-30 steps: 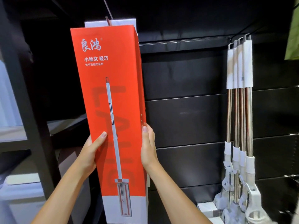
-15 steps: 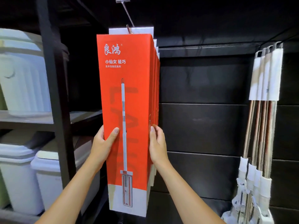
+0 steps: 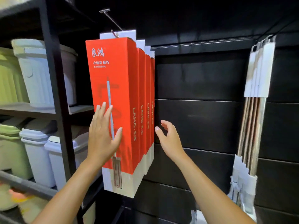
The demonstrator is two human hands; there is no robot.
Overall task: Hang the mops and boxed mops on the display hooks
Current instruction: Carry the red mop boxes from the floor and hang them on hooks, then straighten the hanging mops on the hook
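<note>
Red cardboard: 4 boxed mops (image 3: 123,102) are hung in a row on the display hook (image 3: 111,20). The left hand (image 3: 102,136) is laid flat, fingers spread, on the front box; the right hand (image 3: 169,138) is held open beside the row, gripping nothing.

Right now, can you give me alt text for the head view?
Four red mop boxes hang in a row from a hook on a dark wall; the left hand lies open against the front box, the right hand open beside the row. Bare mops hang at right, bins on shelves at left.
</note>
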